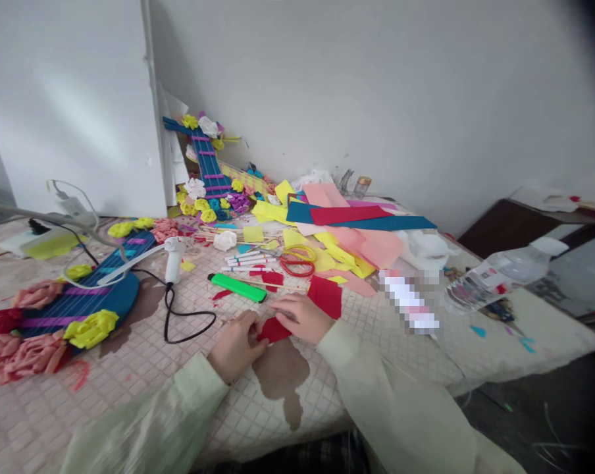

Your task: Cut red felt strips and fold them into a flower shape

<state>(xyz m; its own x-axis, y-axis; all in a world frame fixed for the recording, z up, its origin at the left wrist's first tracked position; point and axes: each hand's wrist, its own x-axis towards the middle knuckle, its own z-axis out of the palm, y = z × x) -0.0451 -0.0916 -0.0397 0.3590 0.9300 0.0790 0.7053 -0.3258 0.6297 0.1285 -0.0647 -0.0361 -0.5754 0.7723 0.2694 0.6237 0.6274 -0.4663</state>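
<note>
**Craft workspace; home or shop unclear**

Coloured paper point(369, 241) is heaped right of centre; scissors point(297, 262) and a glue gun point(174, 265) are placed left of it. Flower-trimmed guitar shapes point(122, 293) are seen at left and upper left.

The small red paper piece point(276, 331) looks matt; the long bright-green plastic case point(238, 287) looks smooth, faintly glossy; the clear cylindrical plastic bottle point(502, 273) looks glossy; the pale grid-patterned tabletop point(149, 362) looks quilted and matt.
</note>
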